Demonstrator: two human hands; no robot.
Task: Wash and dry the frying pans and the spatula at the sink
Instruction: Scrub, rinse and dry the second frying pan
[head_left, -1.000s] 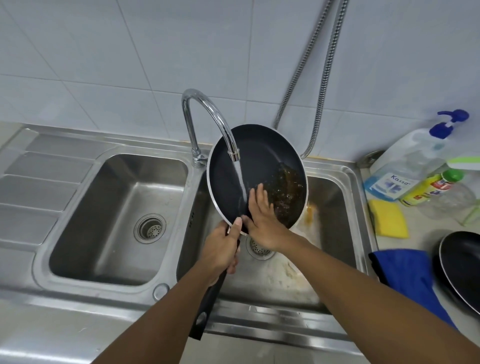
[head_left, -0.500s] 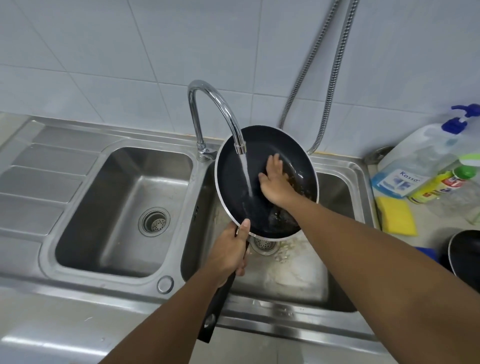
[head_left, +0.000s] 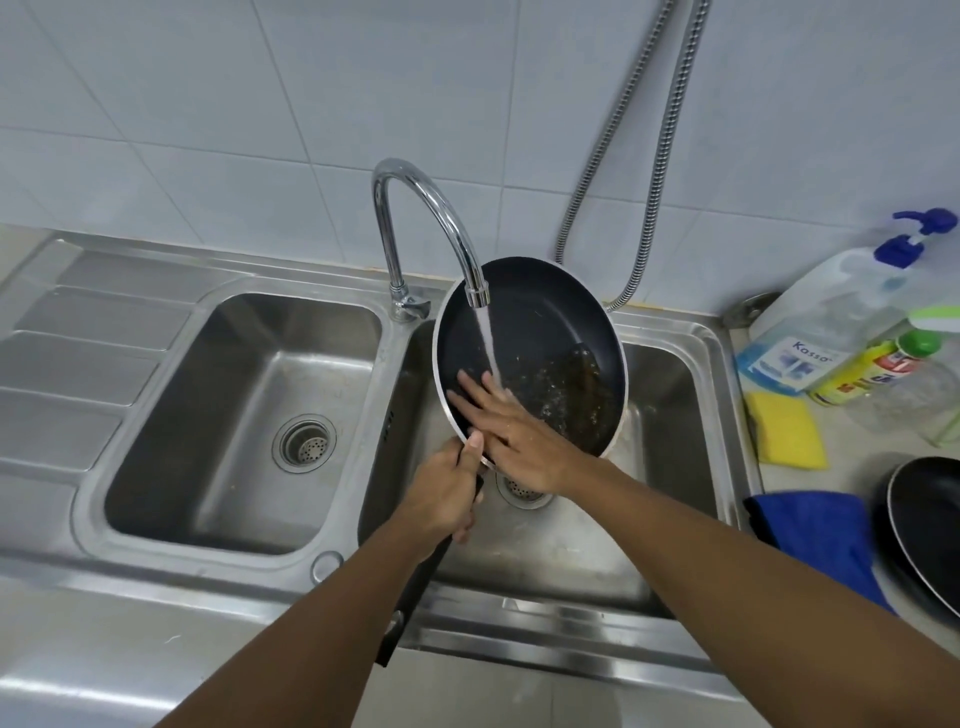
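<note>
The frying pan (head_left: 540, 322), tilted over the right basin (head_left: 670, 415) with brown residue low on its inner face, sits under the running tap (head_left: 431, 208). Your left hand (head_left: 441, 499) clamps its fingers (head_left: 464, 527) round the black handle (head_left: 415, 587), thumb up at the rim. Your right hand (head_left: 519, 441) lies flat inside the pan, fingers (head_left: 470, 387) straight and slightly spread in the stream; a yellow sponge (head_left: 784, 431), blue cloth (head_left: 815, 530) and second pan (head_left: 924, 530) lie on the tabletop (head_left: 841, 467) to the right.
</note>
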